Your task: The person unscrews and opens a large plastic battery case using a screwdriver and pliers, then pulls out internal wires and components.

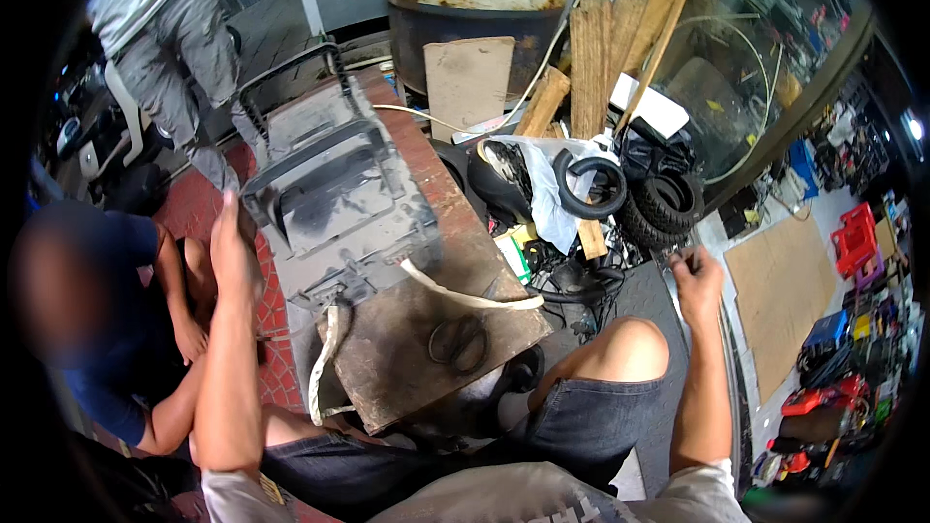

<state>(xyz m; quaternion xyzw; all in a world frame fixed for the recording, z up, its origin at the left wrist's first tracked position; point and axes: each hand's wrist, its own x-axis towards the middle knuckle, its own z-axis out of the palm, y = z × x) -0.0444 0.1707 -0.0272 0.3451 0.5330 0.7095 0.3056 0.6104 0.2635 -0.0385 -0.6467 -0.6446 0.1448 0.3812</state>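
Note:
My left hand [233,250] is raised at the left edge of a scuffed grey plastic piece with black bars [334,189]. Its fingers stretch upward and nothing shows in them. Away to the right, my right hand [697,283] is lifted beside the tyres with fingers curled in; whatever lies between the darkened fingertips is too small to make out. The grey piece lies on a worn reddish bench [441,189], its near end by a stained board [402,358]. A pale strap [465,297] crosses that board, another strap [327,363] hangs off its left side, and thin dark rings [458,344] lie on it.
A person in dark blue [121,320] sits close at my left; another person [179,48] stands behind. A rusty drum [480,39] and wood planks [601,63] stand at the back. Tyres [668,205], a black inner tube [591,186] and a flat cardboard sheet [783,291] are rightward.

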